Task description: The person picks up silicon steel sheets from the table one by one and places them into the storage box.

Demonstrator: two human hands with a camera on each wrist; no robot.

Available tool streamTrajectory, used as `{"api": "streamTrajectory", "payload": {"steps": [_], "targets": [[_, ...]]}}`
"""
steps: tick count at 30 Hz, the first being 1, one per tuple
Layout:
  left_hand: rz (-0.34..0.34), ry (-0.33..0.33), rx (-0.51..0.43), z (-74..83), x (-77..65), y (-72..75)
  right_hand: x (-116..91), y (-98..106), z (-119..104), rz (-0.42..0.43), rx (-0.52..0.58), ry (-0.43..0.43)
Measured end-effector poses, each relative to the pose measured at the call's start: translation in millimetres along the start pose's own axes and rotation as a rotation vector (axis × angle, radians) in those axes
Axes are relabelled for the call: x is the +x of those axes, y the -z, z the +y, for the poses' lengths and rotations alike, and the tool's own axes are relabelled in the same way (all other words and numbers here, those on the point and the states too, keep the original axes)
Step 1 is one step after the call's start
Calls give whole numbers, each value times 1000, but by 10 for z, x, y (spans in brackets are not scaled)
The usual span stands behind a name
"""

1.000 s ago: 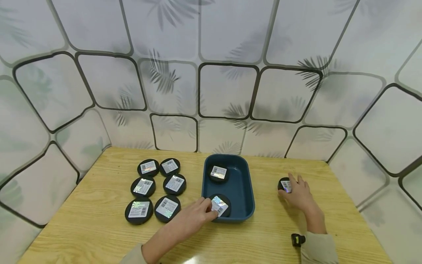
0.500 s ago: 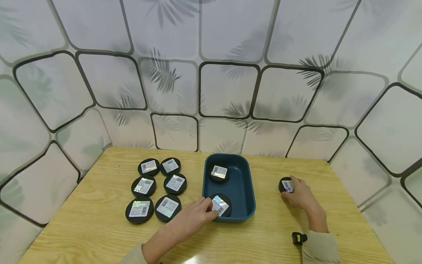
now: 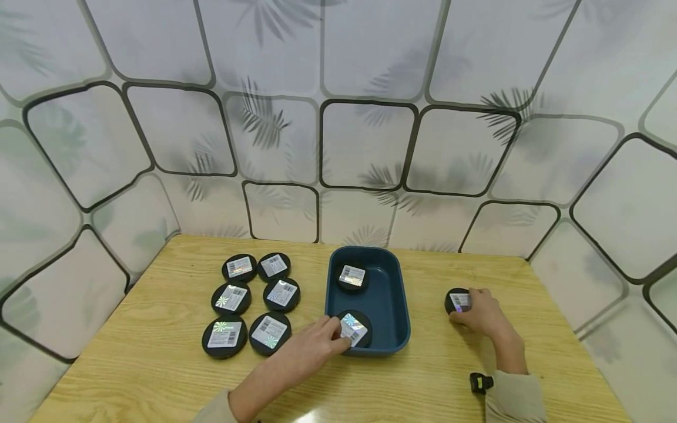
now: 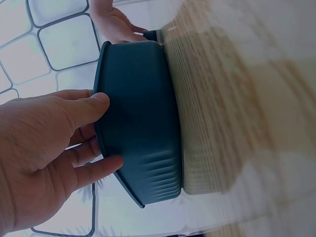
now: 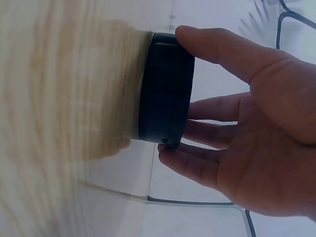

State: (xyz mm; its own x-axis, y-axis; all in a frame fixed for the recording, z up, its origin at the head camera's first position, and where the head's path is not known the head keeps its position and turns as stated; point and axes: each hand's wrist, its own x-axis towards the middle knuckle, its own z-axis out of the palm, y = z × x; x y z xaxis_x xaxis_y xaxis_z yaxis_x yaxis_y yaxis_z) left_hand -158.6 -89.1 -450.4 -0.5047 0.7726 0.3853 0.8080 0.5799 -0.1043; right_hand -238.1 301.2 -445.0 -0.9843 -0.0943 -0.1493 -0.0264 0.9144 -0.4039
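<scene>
My left hand (image 3: 315, 342) grips the near left corner of a dark blue plastic bin (image 3: 390, 305). In the left wrist view the thumb lies against the bin's outer wall (image 4: 140, 118), with other fingers over the rim. On the right, my right hand (image 3: 486, 316) holds a shallow round black container (image 3: 458, 301) with a white label, thumb on one side and fingers on the other. The right wrist view shows that container (image 5: 167, 89) edge-on at the wooden tabletop (image 5: 74, 98). Inside the bin are two like containers, one far (image 3: 351, 276), one near (image 3: 355, 329) beside my left fingertips.
Several more labelled black round containers (image 3: 224, 336) stand in two columns left of the bin. The wooden table (image 3: 423, 382) ends at a pale patterned backdrop (image 3: 365, 147) behind and at both sides. A black watch-like device (image 3: 480, 383) sits by the right sleeve.
My right fingers have drawn in around the container's edge, and it has shifted slightly toward me. The left hand and the bin stay in place.
</scene>
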Motion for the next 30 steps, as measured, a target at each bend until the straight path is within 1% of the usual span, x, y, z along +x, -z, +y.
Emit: {"api": "streamTrajectory", "payload": {"steps": [10,18,30], "targets": [[1,4,-8,2,-3,6,-8,-2,-12,-11,-38,13],[-27,14,-18,7,-2,18,-21,-4,-27,-23,-46,9],[-59,28,-24,14,-2,33,-52,-3,-58,-92,-31,-16]]}}
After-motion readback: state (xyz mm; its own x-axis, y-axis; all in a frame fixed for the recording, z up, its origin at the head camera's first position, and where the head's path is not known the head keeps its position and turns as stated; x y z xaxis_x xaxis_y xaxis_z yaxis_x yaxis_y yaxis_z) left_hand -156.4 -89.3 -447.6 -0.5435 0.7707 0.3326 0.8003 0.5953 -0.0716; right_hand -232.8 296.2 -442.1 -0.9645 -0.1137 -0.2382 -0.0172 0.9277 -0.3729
